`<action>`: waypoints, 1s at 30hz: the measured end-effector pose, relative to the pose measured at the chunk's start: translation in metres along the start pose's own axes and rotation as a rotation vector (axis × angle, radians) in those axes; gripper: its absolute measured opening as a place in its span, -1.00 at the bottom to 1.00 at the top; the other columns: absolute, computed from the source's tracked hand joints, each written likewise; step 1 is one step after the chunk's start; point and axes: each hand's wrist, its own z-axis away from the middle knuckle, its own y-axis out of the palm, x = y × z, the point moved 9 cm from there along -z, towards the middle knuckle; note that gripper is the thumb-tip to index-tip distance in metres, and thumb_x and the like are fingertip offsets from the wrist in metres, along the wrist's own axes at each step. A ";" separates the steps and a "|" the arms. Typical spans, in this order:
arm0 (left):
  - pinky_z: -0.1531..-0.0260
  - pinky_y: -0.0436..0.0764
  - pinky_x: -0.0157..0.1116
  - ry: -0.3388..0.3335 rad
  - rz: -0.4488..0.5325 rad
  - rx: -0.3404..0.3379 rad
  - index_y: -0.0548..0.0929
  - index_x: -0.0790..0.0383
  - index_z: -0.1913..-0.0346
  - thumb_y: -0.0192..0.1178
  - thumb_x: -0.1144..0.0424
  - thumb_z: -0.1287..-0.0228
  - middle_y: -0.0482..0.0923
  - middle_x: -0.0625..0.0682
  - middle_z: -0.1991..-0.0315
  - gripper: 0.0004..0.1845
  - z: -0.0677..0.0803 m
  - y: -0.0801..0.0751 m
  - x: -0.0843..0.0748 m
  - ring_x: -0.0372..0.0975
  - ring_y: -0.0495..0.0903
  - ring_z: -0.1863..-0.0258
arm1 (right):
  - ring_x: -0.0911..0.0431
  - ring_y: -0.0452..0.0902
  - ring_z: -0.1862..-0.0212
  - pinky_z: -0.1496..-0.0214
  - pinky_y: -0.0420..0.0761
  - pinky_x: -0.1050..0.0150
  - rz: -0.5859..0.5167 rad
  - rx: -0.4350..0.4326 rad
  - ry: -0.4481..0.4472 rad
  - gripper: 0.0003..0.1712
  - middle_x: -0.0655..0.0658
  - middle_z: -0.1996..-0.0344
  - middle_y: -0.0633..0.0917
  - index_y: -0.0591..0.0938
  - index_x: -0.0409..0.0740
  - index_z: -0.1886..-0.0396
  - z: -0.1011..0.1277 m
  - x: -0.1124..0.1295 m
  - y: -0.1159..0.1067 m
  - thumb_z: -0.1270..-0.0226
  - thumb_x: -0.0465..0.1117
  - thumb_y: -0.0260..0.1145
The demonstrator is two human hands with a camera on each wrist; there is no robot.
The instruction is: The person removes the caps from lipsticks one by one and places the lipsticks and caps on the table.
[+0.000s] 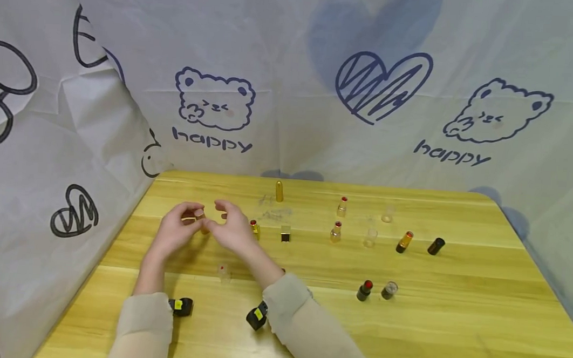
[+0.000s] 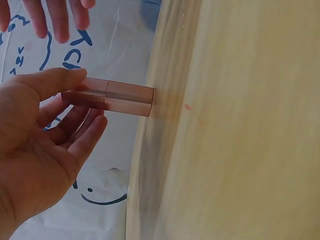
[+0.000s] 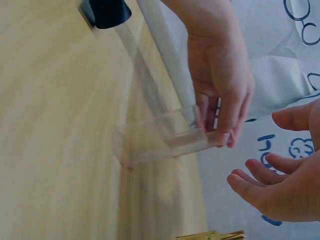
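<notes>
My left hand (image 1: 194, 217) pinches a rose-gold square lipstick tube (image 1: 203, 226) between thumb and fingers. In the left wrist view the tube (image 2: 125, 98) stands with its far end against the wooden table (image 2: 240, 150). My right hand (image 1: 224, 211) hovers just beside it with relaxed fingers, holding nothing. The right wrist view shows that hand (image 3: 260, 150) open at the lower right, the left hand (image 3: 220, 85) behind, and a clear cap (image 3: 160, 137) standing on the table in front. The same clear cap (image 1: 223, 272) stands between my forearms.
Small lipsticks and caps are scattered over the table (image 1: 453, 328): a gold bullet tube (image 1: 279, 191), a gold cube (image 1: 286, 233), red-tipped tubes (image 1: 342, 206), clear caps (image 1: 370, 237), an amber tube (image 1: 403, 242), black pieces (image 1: 436, 246). A printed cloth (image 1: 320, 94) hangs behind and at the left.
</notes>
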 end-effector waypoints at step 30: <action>0.02 0.54 -0.57 0.040 0.123 -0.082 0.56 0.34 -0.35 0.19 0.00 -0.57 0.61 0.24 -0.20 -0.47 0.007 -0.019 -0.038 -0.43 0.59 -0.01 | 0.01 0.58 -0.27 -0.15 0.70 0.17 -0.016 -0.037 0.029 -0.39 -0.05 -0.32 0.62 0.50 -0.07 -0.46 -0.006 -0.012 0.012 -0.46 -0.21 0.37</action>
